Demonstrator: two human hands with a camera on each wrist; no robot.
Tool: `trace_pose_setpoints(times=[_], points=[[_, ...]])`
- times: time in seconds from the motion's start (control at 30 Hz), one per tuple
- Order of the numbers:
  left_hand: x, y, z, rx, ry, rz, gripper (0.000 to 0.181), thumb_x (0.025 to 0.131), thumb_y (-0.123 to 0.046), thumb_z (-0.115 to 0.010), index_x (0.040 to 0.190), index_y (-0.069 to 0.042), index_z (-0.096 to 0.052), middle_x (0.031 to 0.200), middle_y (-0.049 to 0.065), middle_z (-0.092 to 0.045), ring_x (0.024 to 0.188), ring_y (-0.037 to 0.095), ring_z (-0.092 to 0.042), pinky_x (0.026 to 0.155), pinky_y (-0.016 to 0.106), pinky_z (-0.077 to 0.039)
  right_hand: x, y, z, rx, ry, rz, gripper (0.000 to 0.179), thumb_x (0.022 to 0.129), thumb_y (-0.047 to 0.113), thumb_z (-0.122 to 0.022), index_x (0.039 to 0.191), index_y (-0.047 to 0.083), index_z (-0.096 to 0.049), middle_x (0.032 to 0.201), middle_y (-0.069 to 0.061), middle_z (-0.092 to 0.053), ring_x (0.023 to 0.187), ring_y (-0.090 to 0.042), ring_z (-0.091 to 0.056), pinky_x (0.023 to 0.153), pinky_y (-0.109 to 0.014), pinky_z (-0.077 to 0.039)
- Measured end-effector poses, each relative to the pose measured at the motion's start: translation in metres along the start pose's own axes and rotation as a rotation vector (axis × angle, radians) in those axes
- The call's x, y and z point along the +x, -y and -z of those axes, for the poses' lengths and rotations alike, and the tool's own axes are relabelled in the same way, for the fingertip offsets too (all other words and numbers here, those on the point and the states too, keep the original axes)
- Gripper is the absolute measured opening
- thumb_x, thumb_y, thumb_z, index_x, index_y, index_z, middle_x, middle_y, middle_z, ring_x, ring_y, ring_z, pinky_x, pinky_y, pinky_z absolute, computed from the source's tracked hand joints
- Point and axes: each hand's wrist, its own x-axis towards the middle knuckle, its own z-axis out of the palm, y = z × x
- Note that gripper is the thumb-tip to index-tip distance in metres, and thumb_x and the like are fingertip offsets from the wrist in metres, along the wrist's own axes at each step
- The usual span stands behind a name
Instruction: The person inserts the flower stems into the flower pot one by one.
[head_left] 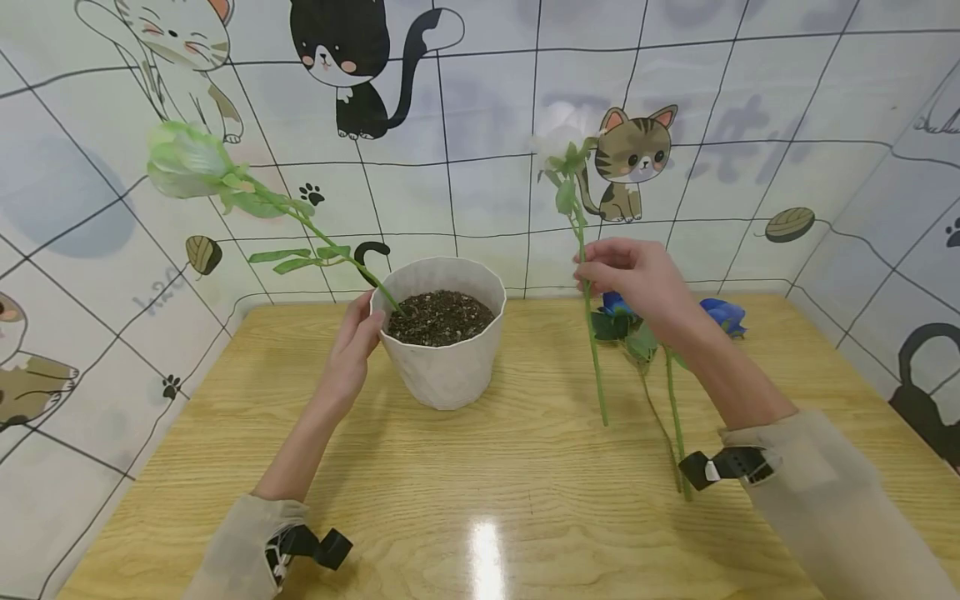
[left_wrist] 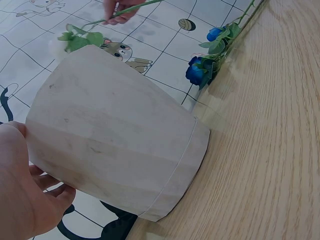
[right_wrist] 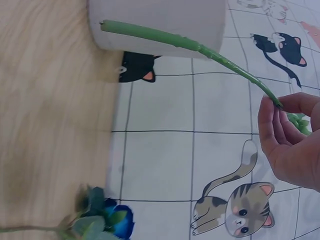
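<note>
A white flowerpot filled with dark soil stands on the wooden table. My left hand grips its left side, thumb near the rim and fingers behind the wall. A pale green artificial rose is planted at the soil's left edge and leans far out to the left. To the right of the pot, my right hand pinches the stem of a white rose between thumb and fingertips. That rose is upright, its bare green stem end hanging down over the table.
Two blue roses, one blue bloom and another blue bloom, lie at the table's right rear with their stems toward the front. Behind the table hangs a white gridded cloth printed with cats.
</note>
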Motion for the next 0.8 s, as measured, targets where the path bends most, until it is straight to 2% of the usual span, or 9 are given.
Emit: trace_pose_setpoints(times=[0.2, 0.33, 0.47, 0.63, 0.8], points=[[-0.001, -0.001, 0.001, 0.002, 0.003, 0.0, 0.05, 0.109, -0.025, -0.037, 0.153, -0.001, -0.03, 0.157, 0.013, -0.033, 0.143, 0.024, -0.032, 0.122, 0.045, -0.022, 0.011, 0.029, -0.008, 0.082, -0.061, 0.121, 0.027, 0.1, 0.027, -0.065, 0.112, 0.003, -0.065, 0.111, -0.005, -0.07, 0.096, -0.022, -0.067, 0.096, -0.033, -0.05], [-0.001, 0.001, 0.001, -0.001, -0.006, -0.001, 0.05, 0.109, -0.025, -0.037, 0.153, -0.002, -0.031, 0.156, 0.013, -0.034, 0.142, 0.024, -0.033, 0.121, 0.045, -0.023, 0.021, 0.051, -0.017, 0.15, -0.098, 0.202, 0.021, 0.1, 0.019, -0.065, 0.11, 0.001, -0.066, 0.11, -0.007, -0.071, 0.096, -0.02, -0.068, 0.093, -0.031, -0.053], [-0.001, 0.001, 0.001, -0.011, -0.01, 0.001, 0.051, 0.109, -0.024, -0.037, 0.153, -0.001, -0.03, 0.156, 0.014, -0.034, 0.142, 0.025, -0.033, 0.121, 0.046, -0.023, 0.033, 0.072, -0.029, 0.269, -0.134, 0.268, 0.016, 0.099, 0.009, -0.066, 0.108, -0.004, -0.066, 0.106, -0.011, -0.071, 0.093, -0.02, -0.068, 0.087, -0.03, -0.056], [-0.001, 0.0, 0.0, -0.012, -0.007, 0.004, 0.051, 0.109, -0.024, -0.037, 0.154, -0.001, -0.029, 0.156, 0.014, -0.033, 0.143, 0.025, -0.033, 0.121, 0.046, -0.022, 0.044, 0.094, -0.043, 0.396, -0.151, 0.317, 0.013, 0.097, 0.003, -0.066, 0.107, -0.005, -0.068, 0.1, -0.016, -0.07, 0.088, -0.023, -0.067, 0.085, -0.03, -0.057], [-0.001, 0.0, 0.0, -0.019, -0.002, -0.003, 0.052, 0.109, -0.024, -0.038, 0.154, 0.0, -0.028, 0.156, 0.016, -0.032, 0.143, 0.026, -0.033, 0.121, 0.046, -0.022, 0.055, 0.102, -0.057, 0.411, -0.146, 0.344, 0.013, 0.097, -0.001, -0.064, 0.108, -0.007, -0.067, 0.097, -0.017, -0.069, 0.087, -0.025, -0.067, 0.086, -0.032, -0.057]])
